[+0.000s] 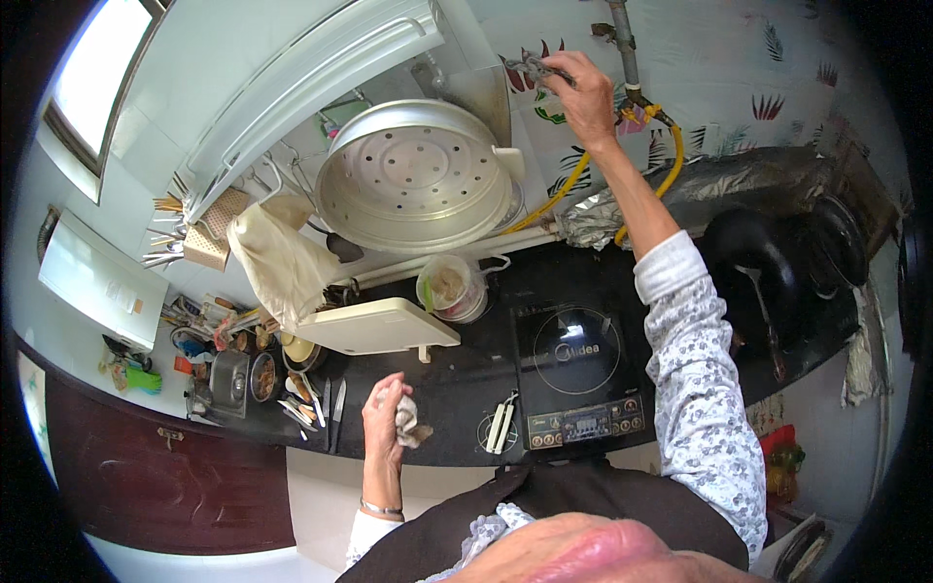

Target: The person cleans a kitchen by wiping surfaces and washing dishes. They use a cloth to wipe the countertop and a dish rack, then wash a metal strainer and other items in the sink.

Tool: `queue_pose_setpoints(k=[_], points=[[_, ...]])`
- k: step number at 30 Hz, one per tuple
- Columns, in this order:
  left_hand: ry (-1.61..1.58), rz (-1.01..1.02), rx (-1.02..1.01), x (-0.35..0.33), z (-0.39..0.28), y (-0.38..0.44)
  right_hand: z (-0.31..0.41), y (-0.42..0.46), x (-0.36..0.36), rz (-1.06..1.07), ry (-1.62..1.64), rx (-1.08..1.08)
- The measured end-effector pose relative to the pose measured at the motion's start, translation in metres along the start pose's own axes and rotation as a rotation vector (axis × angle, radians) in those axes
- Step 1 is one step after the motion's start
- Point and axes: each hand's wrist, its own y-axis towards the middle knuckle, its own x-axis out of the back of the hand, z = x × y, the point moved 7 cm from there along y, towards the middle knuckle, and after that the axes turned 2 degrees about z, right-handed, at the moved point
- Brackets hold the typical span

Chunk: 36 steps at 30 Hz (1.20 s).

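Observation:
My left hand [380,421] is closed around a crumpled whitish cloth [410,424] low over the front of the black countertop [444,397]. Raised at the tiled wall [714,65], my right hand [587,102] grips a wrinkled dark grey rag [531,68]. Whether that rag touches the wall, I cannot tell. Below my right arm lies a black Midea induction cooktop [577,350] with nothing on its plate. To its left, a folding pot gripper or similar pale-handled tool [500,424] rests on a round wire trivet [482,433].
A perforated aluminium steamer [415,171] hangs by the wall under the range hood [291,95]. A yellow gas hose [674,157] runs beside my right arm. Knives [338,415], a cream board [379,328], a plastic tub [453,288] and a black wok [751,251] occupy the counter.

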Motion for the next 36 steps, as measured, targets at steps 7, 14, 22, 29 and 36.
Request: queue_pose_setpoints(k=[7, 14, 22, 29, 36], points=[[-0.111, -0.179, 0.039, 0.019, 0.018, -0.005, 0.018, 0.063, -0.060, 0.013, 0.035, 0.344], [-0.151, -0.176, 0.075, 0.014, 0.028, 0.008, -0.011, 0.087, -0.128, 0.140, -0.201, 0.369], [-0.133, -0.194, 0.082, 0.015, 0.034, 0.011, -0.035, 0.010, -0.108, 0.291, -0.192, 0.353], [-0.185, -0.164, 0.096, 0.011, 0.037, 0.016, 0.007, 0.079, -0.103, 0.027, -0.179, 0.459], [-0.221, -0.216, 0.109, 0.022, 0.046, 0.013, -0.009, 0.053, -0.116, 0.190, -0.252, 0.466]])
